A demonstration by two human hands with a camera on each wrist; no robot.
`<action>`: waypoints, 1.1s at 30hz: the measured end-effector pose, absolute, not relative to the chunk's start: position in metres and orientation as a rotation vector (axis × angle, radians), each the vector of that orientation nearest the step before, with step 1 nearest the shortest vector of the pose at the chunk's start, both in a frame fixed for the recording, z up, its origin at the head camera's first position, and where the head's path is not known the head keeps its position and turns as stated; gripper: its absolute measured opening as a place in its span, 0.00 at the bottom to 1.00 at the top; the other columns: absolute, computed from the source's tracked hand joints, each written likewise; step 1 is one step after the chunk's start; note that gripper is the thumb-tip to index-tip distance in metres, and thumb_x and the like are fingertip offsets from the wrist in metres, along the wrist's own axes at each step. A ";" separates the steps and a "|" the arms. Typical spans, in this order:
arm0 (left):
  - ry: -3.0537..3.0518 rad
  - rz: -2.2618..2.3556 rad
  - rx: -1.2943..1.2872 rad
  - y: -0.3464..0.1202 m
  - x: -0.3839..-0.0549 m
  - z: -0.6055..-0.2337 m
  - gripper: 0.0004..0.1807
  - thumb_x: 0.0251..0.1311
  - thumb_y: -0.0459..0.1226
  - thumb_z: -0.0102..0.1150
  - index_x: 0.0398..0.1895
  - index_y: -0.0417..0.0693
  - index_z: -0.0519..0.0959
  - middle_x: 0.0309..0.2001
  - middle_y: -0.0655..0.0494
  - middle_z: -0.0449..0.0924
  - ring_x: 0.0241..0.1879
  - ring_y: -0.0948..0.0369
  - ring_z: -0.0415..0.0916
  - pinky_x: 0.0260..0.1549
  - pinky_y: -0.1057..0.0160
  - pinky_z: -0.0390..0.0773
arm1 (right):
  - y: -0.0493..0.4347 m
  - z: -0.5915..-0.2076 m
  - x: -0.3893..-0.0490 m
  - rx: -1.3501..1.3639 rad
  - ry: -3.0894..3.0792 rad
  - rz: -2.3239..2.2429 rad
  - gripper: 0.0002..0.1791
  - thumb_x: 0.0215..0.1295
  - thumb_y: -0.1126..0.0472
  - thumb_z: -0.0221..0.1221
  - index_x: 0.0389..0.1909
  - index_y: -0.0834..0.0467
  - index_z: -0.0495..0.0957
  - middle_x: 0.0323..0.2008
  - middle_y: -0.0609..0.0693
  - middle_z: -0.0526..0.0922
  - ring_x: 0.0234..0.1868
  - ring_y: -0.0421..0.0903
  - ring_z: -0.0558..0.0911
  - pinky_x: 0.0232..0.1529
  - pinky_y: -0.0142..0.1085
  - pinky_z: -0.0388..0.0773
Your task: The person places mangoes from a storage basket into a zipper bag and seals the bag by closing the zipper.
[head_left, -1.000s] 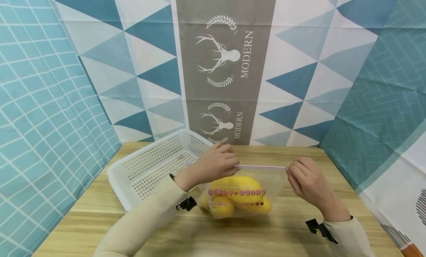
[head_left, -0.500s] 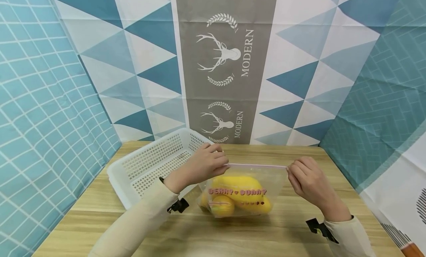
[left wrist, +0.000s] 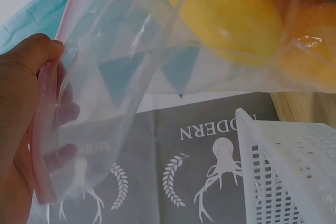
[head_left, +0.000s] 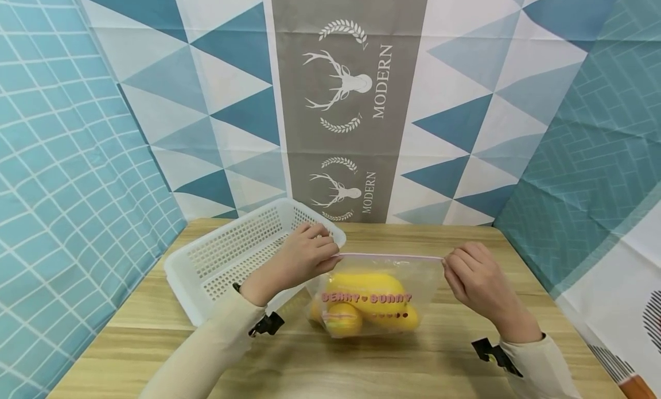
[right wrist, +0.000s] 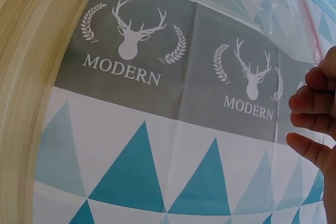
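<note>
A clear zip bag (head_left: pixel 428 278) with "BERRY BUNNY" lettering and a pink zip strip stands on the table. Inside it are a long yellow fruit-like item (head_left: pixel 366 284) and rounder orange-yellow fruit (head_left: pixel 343 320). My left hand (head_left: pixel 304 252) pinches the zip strip near its left end; the left wrist view shows the thumb on the strip (left wrist: pixel 44 129) and fingers behind the film. At the strip's right end my right hand (head_left: pixel 477 281) pinches the corner. The strip is stretched straight between both hands. In the right wrist view the right fingers (right wrist: pixel 312 100) are partly cut off.
A white perforated plastic basket (head_left: pixel 191 261) sits at the back left, just behind my left forearm. The wooden table (head_left: pixel 413 370) ends against a patterned cloth backdrop (head_left: pixel 356 117). Blue tiled cloth (head_left: pixel 77 158) rises on the left.
My left hand has slid leftward along the zip strip, from about its middle toward its left end. My right hand has kept hold of the right corner and barely moved.
</note>
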State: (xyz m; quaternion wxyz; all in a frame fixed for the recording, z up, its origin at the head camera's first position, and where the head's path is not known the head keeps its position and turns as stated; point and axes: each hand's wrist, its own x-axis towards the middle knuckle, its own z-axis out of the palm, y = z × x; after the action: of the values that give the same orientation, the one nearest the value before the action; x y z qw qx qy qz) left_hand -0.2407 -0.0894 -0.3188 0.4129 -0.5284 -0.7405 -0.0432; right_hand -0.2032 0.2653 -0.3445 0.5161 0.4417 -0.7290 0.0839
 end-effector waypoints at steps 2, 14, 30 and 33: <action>-1.866 -0.113 -1.325 -0.092 -0.241 -0.320 0.10 0.60 0.39 0.65 0.25 0.51 0.74 0.25 0.62 0.76 0.37 0.57 0.74 0.36 0.58 0.71 | 0.266 -0.345 -0.203 1.058 -1.753 0.202 0.20 0.76 0.61 0.45 0.23 0.63 0.75 0.21 0.53 0.75 0.25 0.53 0.73 0.30 0.46 0.71; -1.906 -0.205 -1.304 -0.113 -0.242 -0.326 0.13 0.74 0.42 0.50 0.28 0.51 0.75 0.27 0.61 0.75 0.36 0.57 0.71 0.29 0.59 0.65 | 0.269 -0.346 -0.203 1.050 -1.751 0.203 0.21 0.76 0.61 0.45 0.23 0.62 0.74 0.21 0.53 0.74 0.25 0.52 0.72 0.28 0.45 0.69; -1.904 -0.260 -1.239 -0.135 -0.240 -0.332 0.20 0.78 0.46 0.39 0.29 0.50 0.76 0.28 0.60 0.75 0.35 0.56 0.71 0.29 0.57 0.66 | 0.270 -0.348 -0.202 1.049 -1.747 0.207 0.21 0.76 0.61 0.45 0.23 0.63 0.75 0.21 0.53 0.75 0.26 0.52 0.73 0.29 0.46 0.70; -1.919 -0.283 -1.229 -0.139 -0.238 -0.334 0.20 0.78 0.46 0.39 0.29 0.51 0.76 0.28 0.60 0.75 0.34 0.56 0.70 0.29 0.57 0.66 | 0.270 -0.348 -0.202 1.048 -1.746 0.207 0.21 0.76 0.61 0.45 0.23 0.63 0.75 0.21 0.53 0.75 0.26 0.52 0.73 0.29 0.46 0.70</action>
State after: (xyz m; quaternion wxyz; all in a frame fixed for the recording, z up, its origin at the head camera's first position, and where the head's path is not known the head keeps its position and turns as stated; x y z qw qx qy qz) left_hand -0.2385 -0.1392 -0.3339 0.4102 -0.4880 -0.7622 -0.1122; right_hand -0.2020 0.2705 -0.3484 0.5204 0.4373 -0.7283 0.0865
